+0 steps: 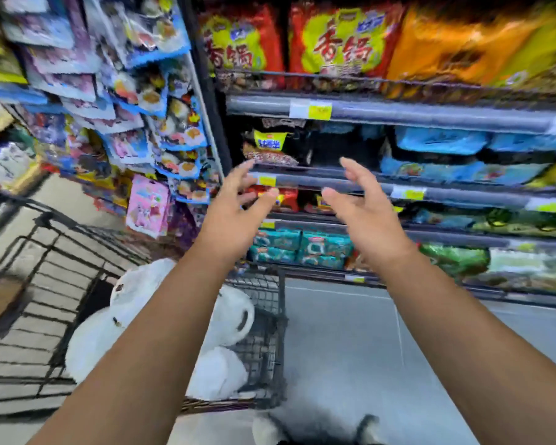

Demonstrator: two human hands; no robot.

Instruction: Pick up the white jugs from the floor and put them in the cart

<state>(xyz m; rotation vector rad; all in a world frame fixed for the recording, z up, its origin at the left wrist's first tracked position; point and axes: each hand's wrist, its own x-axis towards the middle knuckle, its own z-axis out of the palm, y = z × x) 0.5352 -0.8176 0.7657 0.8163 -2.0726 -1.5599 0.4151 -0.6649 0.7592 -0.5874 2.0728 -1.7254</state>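
We hold both hands up before the snack shelves: our left hand and right hand are wide, fingers spread and loosely bent, gripping nothing. The white jugs lie in the cart, bunched against its right wall, under our left forearm
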